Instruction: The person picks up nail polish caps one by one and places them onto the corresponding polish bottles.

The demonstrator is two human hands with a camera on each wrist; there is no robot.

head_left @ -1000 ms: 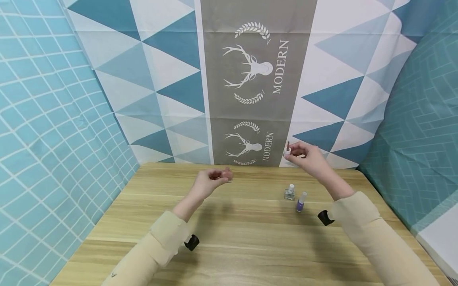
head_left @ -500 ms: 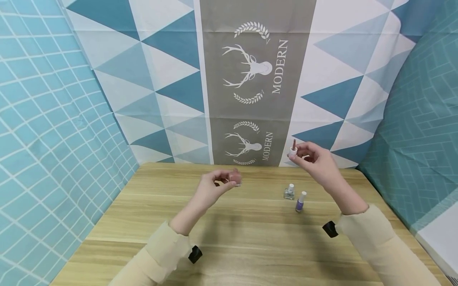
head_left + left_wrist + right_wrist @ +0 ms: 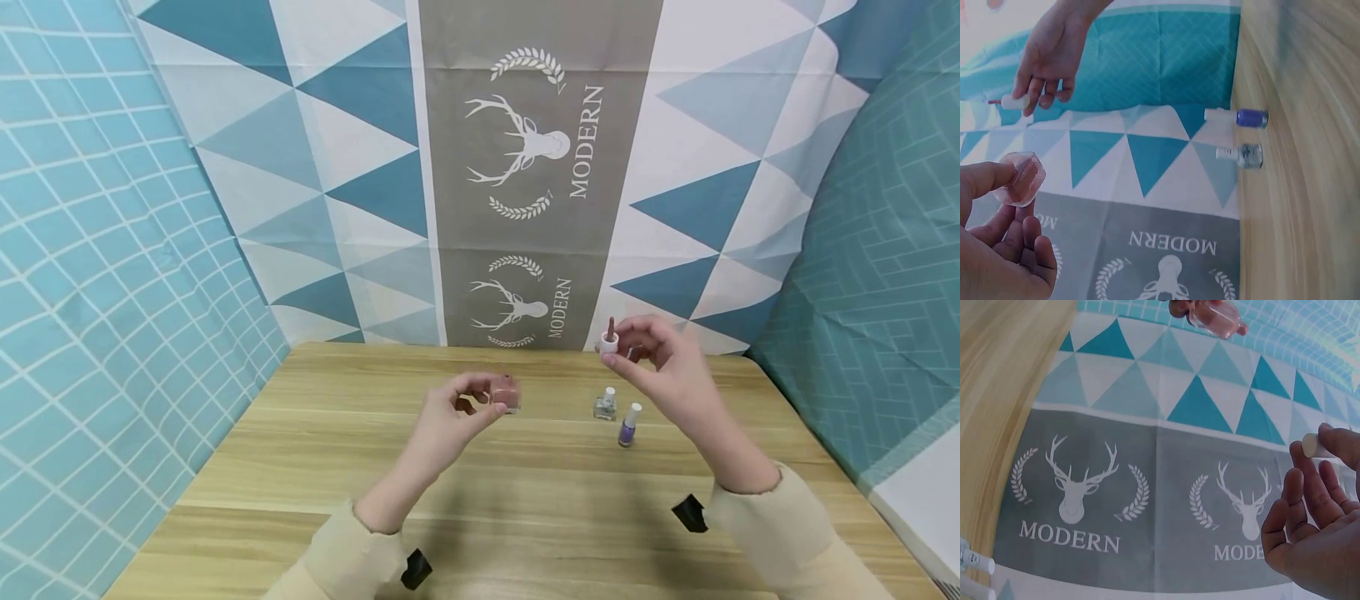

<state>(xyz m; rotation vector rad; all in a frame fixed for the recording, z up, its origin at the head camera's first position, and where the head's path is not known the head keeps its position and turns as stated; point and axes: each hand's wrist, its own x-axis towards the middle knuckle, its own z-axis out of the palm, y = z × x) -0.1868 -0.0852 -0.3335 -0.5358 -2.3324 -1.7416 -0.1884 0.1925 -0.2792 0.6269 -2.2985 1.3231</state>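
In the head view my left hand (image 3: 448, 421) pinches a clear nail polish bottle (image 3: 506, 394) with pink contents, uncapped, above the table. The left wrist view shows the thumb and fingers on either side of that bottle (image 3: 1022, 179). Off to the right, my right hand (image 3: 667, 371) holds a white nail polish cap (image 3: 609, 343) between thumb and fingers, its brown-pink brush pointing up. In the right wrist view the cap (image 3: 1312, 445) shows its closed end, with the brush hidden. Bottle and cap are apart.
Two capped bottles stand on the wooden table (image 3: 315, 467): a clear nail polish bottle (image 3: 604, 405) and a purple nail polish bottle (image 3: 627, 427), below my right hand. A patterned cloth (image 3: 525, 167) hangs behind the table, with tile-print sheets at both sides.
My left hand has moved right and nearer with the pink bottle. My right hand, holding the brush cap, shifted right, then came lower and nearer. The two standing bottles stay put.
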